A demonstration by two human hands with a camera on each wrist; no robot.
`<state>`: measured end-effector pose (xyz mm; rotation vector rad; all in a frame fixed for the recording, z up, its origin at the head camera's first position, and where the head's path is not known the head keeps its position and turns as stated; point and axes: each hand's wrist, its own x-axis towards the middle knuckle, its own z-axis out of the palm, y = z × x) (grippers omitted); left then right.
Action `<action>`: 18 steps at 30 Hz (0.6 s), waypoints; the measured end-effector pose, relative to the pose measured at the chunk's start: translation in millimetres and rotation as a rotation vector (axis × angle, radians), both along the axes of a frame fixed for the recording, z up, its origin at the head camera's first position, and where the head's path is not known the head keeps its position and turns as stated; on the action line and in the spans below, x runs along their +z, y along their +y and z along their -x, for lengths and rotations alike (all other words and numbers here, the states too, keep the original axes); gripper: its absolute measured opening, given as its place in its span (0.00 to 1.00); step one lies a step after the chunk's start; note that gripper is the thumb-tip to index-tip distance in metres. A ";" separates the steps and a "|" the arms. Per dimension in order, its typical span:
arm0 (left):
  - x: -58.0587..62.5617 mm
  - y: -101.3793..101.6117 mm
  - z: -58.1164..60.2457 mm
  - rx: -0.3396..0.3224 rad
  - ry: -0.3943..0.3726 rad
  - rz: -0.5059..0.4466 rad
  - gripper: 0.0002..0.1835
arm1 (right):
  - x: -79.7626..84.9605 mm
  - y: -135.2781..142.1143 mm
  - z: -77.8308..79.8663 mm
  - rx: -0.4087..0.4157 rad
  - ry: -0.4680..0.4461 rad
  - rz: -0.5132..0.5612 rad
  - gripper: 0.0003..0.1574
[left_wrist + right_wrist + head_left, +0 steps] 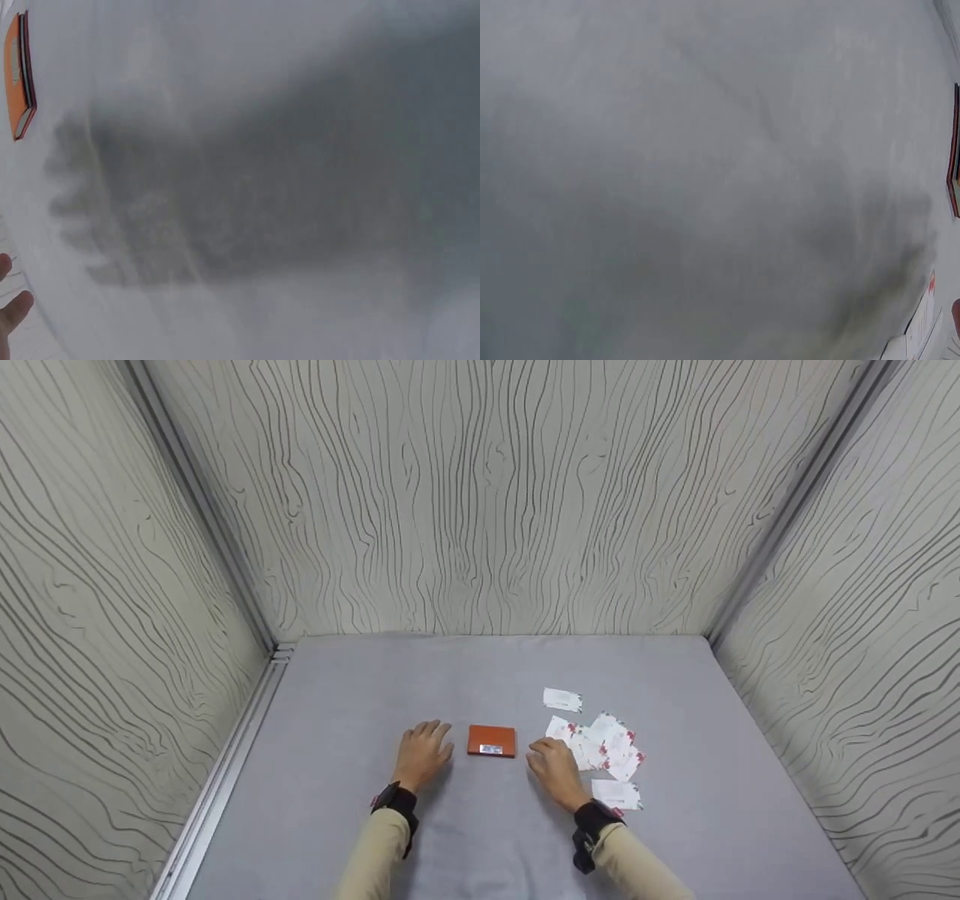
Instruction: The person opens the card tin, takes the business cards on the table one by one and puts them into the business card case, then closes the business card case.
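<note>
A flat orange case with a small pale label lies on the grey cloth, between my two hands. Its layered dark edge shows in the left wrist view, where the case is at the upper left. My left hand hovers to the left of it, fingers relaxed and holding nothing. On the other side, my right hand has loosely bent fingers, with nothing seen in them. Beside and partly behind that hand, several white cards with red flower prints lie overlapping.
One white card lies apart above the pile, and another card is below it, near the right wrist. Wood-grain patterned walls enclose the table at the back and sides. A metal rail runs along the left edge.
</note>
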<state>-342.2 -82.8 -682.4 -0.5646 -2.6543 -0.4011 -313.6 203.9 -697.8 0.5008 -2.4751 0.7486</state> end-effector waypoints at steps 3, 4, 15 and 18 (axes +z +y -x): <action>-5.0 8.9 -0.9 -0.013 0.014 -0.008 0.18 | -4.4 -7.7 0.6 -0.015 0.025 -0.025 0.07; -6.0 11.2 -1.8 -0.016 0.013 -0.011 0.18 | -5.8 -10.3 0.7 -0.020 0.025 -0.031 0.07; -17.9 31.4 -6.7 -0.054 0.041 -0.027 0.12 | -13.9 -23.2 0.6 -0.034 -0.097 -0.067 0.10; -20.6 34.0 -6.4 -0.057 0.081 -0.022 0.10 | -13.7 -24.1 1.4 -0.021 -0.107 -0.063 0.11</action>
